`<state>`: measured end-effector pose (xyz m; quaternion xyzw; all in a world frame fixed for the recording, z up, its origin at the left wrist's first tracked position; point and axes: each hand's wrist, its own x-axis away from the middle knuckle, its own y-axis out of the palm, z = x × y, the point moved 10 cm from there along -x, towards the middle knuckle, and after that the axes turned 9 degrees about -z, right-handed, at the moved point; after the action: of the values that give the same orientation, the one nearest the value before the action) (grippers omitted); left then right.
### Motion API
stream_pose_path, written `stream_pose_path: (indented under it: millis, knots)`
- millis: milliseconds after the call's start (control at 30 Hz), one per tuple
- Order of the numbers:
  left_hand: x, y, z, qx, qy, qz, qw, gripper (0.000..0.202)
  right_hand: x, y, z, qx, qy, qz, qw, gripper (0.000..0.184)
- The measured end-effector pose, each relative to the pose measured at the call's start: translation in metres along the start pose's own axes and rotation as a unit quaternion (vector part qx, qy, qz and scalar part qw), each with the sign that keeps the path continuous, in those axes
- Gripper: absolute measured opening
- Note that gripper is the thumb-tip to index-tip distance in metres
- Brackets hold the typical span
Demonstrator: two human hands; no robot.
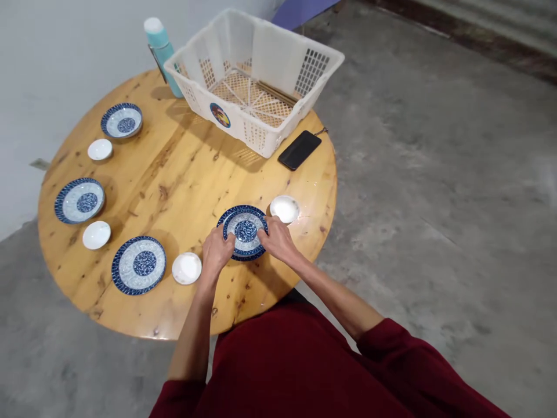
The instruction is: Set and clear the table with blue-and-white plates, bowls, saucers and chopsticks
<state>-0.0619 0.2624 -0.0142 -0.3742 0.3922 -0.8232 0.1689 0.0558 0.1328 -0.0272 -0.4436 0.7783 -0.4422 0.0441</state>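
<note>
My left hand (219, 247) and my right hand (277, 237) grip opposite sides of a blue-and-white patterned plate (246, 231), thumbs over its rim. A second dark blue rim shows around and behind it, so it seems to sit on or just above another plate (238, 209); whether they touch I cannot tell. Just beyond my right hand is a small white bowl (284, 208). Another small white bowl (187, 268) stands to the left of my left hand. Farther left lies a larger blue-rimmed plate (139, 265).
Along the round wooden table's (174, 191) left side are more blue-rimmed dishes (79, 201) (122, 121) and small white bowls (96, 235) (100, 150). At the back stand a white plastic basket (235, 130) holding chopsticks (277, 93) and a turquoise bottle (163, 55). A black phone (300, 150) lies beside the basket.
</note>
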Motion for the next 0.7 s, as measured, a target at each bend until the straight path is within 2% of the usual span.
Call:
stream_pose_path:
  millis: [167,300,433,700]
  knots:
    - [0.0,0.006,-0.004,0.006,-0.036,0.001,0.999,0.03,-0.007,0.009,0.0,0.032,0.008,-0.053,0.998,0.051]
    - [0.002,0.006,-0.004,0.007,-0.044,0.024,0.999,0.044,-0.012,0.011,-0.002,0.05,0.0,-0.064,0.997,0.058]
    - [0.004,0.007,-0.005,-0.01,-0.054,0.027,0.998,0.054,-0.015,0.014,-0.003,0.065,-0.006,-0.082,0.995,0.059]
    - [0.001,0.01,-0.008,-0.025,-0.075,0.008,0.997,0.058,-0.018,0.017,0.001,0.077,0.002,-0.1,0.992,0.057]
